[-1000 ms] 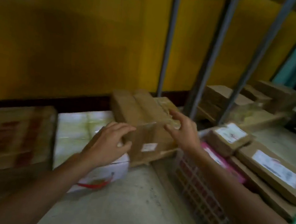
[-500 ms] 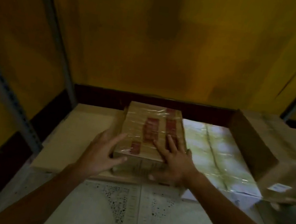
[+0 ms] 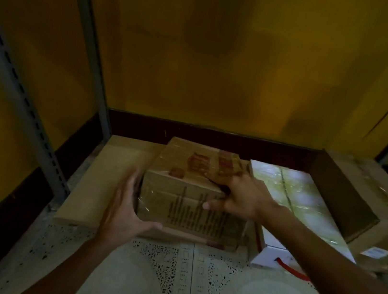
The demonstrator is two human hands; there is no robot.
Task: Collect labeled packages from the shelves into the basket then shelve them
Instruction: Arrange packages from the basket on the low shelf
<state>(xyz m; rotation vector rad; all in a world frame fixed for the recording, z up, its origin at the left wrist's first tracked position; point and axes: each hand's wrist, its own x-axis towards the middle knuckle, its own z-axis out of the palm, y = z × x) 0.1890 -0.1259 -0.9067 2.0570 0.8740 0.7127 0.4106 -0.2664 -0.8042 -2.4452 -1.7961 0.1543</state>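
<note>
- While both hands are on it, the cardboard package (image 3: 181, 160) (clear film over it, red print on top, black print on its near face) sits on a flat cardboard sheet (image 3: 108, 172) low down at floor level.
- The left hand (image 3: 126, 207) lies flat against the package's left side. Its fingers are straight and close together, and its thumb is spread along the package's lower near edge. It presses on the package but clasps nothing.
- The right hand (image 3: 241, 196) has the package's near right corner. Its fingers reach across the top beside the red print and its thumb presses on the near face, so the corner is pinched between them.
- Just right of the package stands a white box (image 3: 293, 199) with a shiny greenish film top. The right hand hides whether the two touch. A red strap (image 3: 292, 271) shows at the box's near lower edge.
- Farther right of the package is a large brown carton (image 3: 357, 194), with a blurred white label (image 3: 375, 252) on its near end.
- Left of the package a slotted steel upright (image 3: 25, 109) rises.
- Behind the package is a yellow wall (image 3: 227, 51) above a dark skirting band (image 3: 215, 135).
- Nearer than the package lies a speckled floor (image 3: 167, 281).
</note>
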